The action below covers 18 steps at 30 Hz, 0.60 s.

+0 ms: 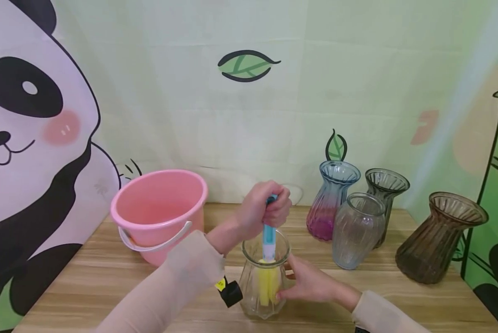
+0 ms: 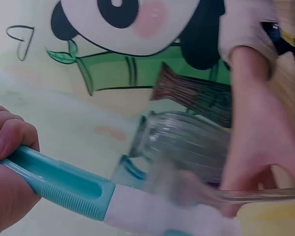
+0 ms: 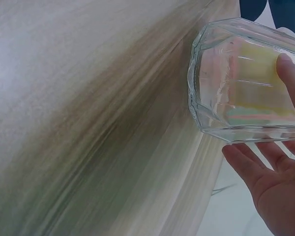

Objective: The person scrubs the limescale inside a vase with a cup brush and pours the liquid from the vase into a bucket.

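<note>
My left hand (image 1: 265, 210) grips the teal handle of a sponge bottle brush (image 1: 269, 236), held upright over a clear glass vase (image 1: 249, 296). The brush's yellow sponge head (image 1: 268, 282) is down inside the vase, below its rim. With thumb and fingers around the lower body, my right hand (image 1: 309, 280) holds the vase from the right side. In the right wrist view, the thumb lies along the vase's (image 3: 211, 81) wall, and yellow shows through the glass. The left wrist view has the teal handle (image 2: 64, 182) running out of the left fist.
A pink bucket (image 1: 199, 210) with a pale handle stands at the back left. On the right are a blue-and-purple vase (image 1: 326, 208), a grey vase (image 1: 386, 185), another clear vase (image 1: 357, 236) and a brown vase (image 1: 430, 243). A panda-print cloth (image 1: 170, 92) hangs behind the wooden table (image 1: 82, 286).
</note>
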### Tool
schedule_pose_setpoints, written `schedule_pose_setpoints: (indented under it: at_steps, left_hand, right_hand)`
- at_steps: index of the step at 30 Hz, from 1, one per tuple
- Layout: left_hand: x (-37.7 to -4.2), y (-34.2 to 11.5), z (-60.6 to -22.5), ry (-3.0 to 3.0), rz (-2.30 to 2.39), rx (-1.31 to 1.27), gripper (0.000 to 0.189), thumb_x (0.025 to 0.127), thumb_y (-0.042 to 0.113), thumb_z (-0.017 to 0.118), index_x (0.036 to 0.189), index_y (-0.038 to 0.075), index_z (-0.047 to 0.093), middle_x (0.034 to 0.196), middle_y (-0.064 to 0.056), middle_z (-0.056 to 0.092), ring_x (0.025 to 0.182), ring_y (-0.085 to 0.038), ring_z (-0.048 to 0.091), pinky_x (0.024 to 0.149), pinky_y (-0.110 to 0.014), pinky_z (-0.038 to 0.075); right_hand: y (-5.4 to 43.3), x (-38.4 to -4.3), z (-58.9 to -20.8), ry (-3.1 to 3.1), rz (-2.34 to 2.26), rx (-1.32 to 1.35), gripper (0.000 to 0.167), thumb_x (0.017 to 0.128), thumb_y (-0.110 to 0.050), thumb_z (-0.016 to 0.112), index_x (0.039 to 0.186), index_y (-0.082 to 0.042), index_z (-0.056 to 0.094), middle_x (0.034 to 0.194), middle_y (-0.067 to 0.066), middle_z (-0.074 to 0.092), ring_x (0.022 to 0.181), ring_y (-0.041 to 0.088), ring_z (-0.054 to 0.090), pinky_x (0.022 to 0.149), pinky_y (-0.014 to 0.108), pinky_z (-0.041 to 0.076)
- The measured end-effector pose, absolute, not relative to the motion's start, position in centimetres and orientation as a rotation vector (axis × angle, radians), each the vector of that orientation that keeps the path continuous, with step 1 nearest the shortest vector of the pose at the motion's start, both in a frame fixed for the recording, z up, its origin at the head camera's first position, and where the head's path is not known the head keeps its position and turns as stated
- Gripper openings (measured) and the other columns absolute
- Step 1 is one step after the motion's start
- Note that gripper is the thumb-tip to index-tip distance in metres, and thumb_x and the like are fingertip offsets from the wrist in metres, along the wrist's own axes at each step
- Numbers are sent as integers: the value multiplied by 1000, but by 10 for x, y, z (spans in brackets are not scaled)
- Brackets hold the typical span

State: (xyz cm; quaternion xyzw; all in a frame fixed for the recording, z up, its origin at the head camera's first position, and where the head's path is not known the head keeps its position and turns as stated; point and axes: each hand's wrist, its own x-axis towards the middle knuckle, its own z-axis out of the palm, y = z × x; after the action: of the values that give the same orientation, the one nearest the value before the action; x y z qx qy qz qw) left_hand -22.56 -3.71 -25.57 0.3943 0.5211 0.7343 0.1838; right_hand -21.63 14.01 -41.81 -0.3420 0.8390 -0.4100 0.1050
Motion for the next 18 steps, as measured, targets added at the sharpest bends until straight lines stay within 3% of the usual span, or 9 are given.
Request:
schedule_pose_setpoints:
  at_steps: [6, 13, 18]
  left_hand:
    - [-227, -34, -283, 1477, 2072, 1075, 37, 86, 14, 26, 48, 15, 23, 43, 10, 25, 37, -8, 18, 38, -22, 15]
    - [-225, -34, -283, 1454, 2069, 1126, 38, 87, 14, 27, 49, 17, 25, 43, 10, 25, 37, -8, 18, 38, -23, 15]
    - [-224, -38, -281, 1436, 2090, 1134, 36, 86, 11, 24, 50, 15, 23, 43, 10, 25, 37, -8, 18, 37, -22, 13]
  right_hand:
    - [139, -216, -418, 2457, -1210, -1017, 75, 73, -26, 76, 132, -8, 34, 132, 13, 46, 118, 33, 49, 89, 39, 49]
    - [137, -222, -418, 2345, -1210, -1088, 79, 75, -19, 74, 138, -9, 26, 140, 10, 36, 130, 28, 34, 100, 42, 39]
    - [136, -223, -420, 2306, -1240, -1049, 79, 73, -18, 74, 137, -6, 28, 138, 12, 37, 128, 28, 35, 101, 42, 38]
